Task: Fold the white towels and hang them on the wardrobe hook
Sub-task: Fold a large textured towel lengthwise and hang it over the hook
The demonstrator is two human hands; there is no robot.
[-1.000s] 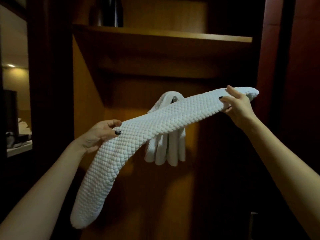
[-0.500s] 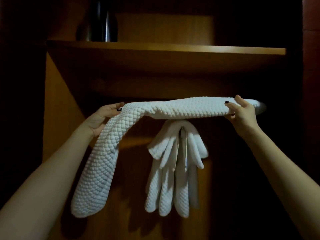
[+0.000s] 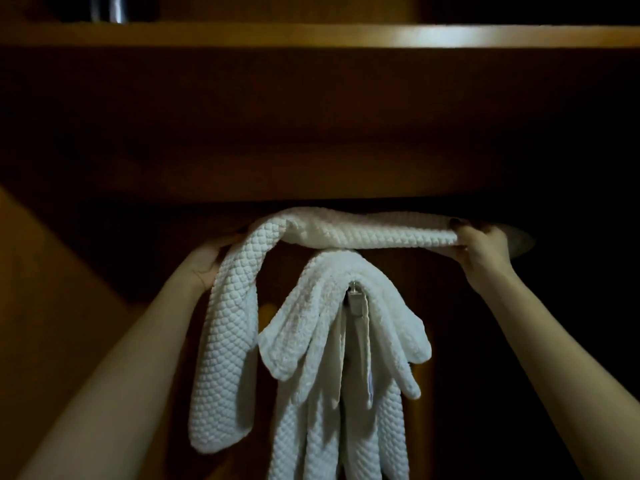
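Left grip [image 3: 207,261] and right grip [image 3: 481,244] pinch the folded white waffle towel [image 3: 363,232] above the silver hook [image 3: 354,292]; draped off-centre, it could slide off.

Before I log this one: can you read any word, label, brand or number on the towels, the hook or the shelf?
No text can be read in this view.
hanging towels: a thin strip that may be a sewn tag shows edge-on between the folds, too small to read.
metal hook: no marking visible.
held towel: plain weave, no print.
shelf edge: bare wood, no sign.
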